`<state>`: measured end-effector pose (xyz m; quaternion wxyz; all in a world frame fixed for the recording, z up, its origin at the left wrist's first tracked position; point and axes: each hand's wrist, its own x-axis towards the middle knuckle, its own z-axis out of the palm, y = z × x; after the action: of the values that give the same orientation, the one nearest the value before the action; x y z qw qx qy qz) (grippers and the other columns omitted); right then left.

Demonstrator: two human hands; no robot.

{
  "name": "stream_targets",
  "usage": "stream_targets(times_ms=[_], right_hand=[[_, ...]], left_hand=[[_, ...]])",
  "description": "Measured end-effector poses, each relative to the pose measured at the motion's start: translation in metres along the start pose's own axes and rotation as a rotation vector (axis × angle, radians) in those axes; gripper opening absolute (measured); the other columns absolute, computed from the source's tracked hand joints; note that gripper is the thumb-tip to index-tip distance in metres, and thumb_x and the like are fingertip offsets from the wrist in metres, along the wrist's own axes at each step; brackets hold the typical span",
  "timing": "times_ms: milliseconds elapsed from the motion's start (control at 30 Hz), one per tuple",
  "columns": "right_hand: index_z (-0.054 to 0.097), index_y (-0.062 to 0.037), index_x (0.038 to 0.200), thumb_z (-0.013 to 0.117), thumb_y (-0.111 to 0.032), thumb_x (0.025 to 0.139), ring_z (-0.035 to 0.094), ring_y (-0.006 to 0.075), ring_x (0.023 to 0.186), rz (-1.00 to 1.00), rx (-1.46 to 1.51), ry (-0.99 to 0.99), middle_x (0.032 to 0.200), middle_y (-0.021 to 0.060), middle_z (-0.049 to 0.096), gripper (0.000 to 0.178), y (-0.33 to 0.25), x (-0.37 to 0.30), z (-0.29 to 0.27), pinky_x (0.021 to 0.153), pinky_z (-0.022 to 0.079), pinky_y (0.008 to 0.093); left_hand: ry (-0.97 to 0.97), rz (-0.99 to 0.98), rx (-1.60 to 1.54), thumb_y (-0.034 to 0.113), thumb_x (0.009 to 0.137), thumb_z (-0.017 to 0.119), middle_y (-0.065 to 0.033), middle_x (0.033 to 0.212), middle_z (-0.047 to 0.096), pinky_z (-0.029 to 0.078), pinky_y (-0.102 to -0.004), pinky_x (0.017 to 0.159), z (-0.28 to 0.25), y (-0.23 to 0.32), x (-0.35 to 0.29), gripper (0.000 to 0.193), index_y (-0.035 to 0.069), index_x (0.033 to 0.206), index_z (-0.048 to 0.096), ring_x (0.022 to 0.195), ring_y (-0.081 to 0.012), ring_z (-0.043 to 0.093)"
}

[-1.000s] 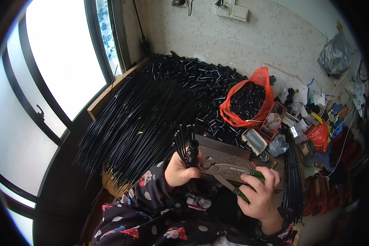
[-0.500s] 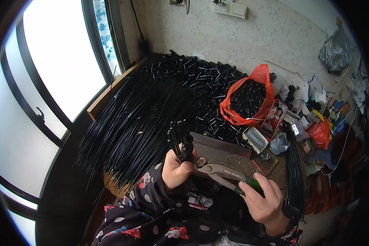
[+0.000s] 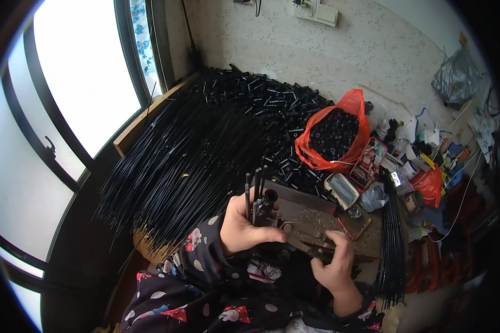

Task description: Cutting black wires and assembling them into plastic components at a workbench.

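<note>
My left hand (image 3: pixel 243 228) is closed round a few thin black rods (image 3: pixel 248 194) and a black tubular piece (image 3: pixel 269 197) with a round open end facing up. Its thumb reaches to the right, close to the jaws of the pliers (image 3: pixel 299 242). These pliers have a grey metal head and green handles, and they point up and left toward the tube. Fingers of my right hand (image 3: pixel 339 270) wrap round the handles. Whether the jaws touch the tube or a rod cannot be made out.
Long black rods (image 3: pixel 166 172) lie bundled at left, before a heap of short black tubes (image 3: pixel 244 91). A red plastic bag (image 3: pixel 311 152) holds small black parts. Phones (image 3: pixel 368 161), clear bags and clutter lie at right. Beneath my hands is a worn board (image 3: pixel 305 213).
The pliers have dropped lower, and my right hand has moved left and down with them. My left hand has turned, its thumb now stretched toward the jaws, and the rods stand more upright.
</note>
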<state>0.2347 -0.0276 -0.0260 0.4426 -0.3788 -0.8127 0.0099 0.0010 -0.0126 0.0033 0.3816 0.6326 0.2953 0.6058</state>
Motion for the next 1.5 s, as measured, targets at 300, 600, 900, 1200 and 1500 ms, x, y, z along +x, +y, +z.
stream_targets(times_ms=[300,600,900,1200,1500], right_hand=[[0.051,0.0007,0.096,0.063,-0.007,0.081,0.057,0.0112,0.055,0.79,1.219,-1.05,0.067,0.0028,0.059,0.021,-0.006,-0.023,0.0,0.05,0.044,0.0231],[0.054,0.008,0.09,0.054,-0.018,0.088,0.058,0.0193,0.051,0.883,1.37,-0.849,0.069,0.015,0.061,0.026,-0.013,-0.02,-0.015,0.049,0.047,0.0285],[0.042,0.0008,0.111,0.063,-0.001,0.064,0.055,0.0189,0.063,0.118,0.175,-0.193,0.079,0.0095,0.055,0.052,-0.001,-0.016,0.006,0.059,0.046,0.0286],[0.037,0.0081,0.124,0.047,-0.008,0.09,0.058,0.0154,0.073,0.707,1.155,-0.796,0.089,0.0095,0.058,0.038,-0.014,-0.035,0.006,0.069,0.047,0.0269],[0.024,0.0017,0.135,0.05,-0.009,0.089,0.055,0.0145,0.066,0.831,1.324,-0.816,0.081,0.011,0.057,0.053,0.0,-0.041,0.002,0.061,0.046,0.0247]], left_hand=[[-0.142,-0.03,-0.014,0.023,0.046,0.09,0.0002,0.081,0.057,0.044,-0.0218,0.065,0.004,0.0,0.01,0.066,0.001,0.097,0.054,0.073,-0.0054,0.051],[-0.172,-0.08,-0.13,0.023,0.046,0.09,0.0012,0.081,0.057,0.043,-0.021,0.066,-0.01,-0.002,0.006,0.067,0.001,0.098,0.054,0.075,-0.0052,0.05],[-0.192,-0.121,0.039,0.027,0.047,0.089,-0.0021,0.085,0.059,0.044,-0.0227,0.068,-0.006,0.006,0.008,0.068,-0.001,0.097,0.053,0.077,-0.0063,0.053],[-0.118,-0.118,-0.075,0.016,0.055,0.086,0.0062,0.066,0.048,0.035,-0.0179,0.054,0.012,-0.005,0.012,0.043,0.004,0.081,0.055,0.062,-0.0019,0.043],[-0.117,-0.197,-0.112,0.013,0.061,0.083,0.006,0.065,0.049,0.035,-0.0172,0.054,0.021,-0.011,0.011,0.036,0.004,0.081,0.054,0.061,-0.0014,0.043]])
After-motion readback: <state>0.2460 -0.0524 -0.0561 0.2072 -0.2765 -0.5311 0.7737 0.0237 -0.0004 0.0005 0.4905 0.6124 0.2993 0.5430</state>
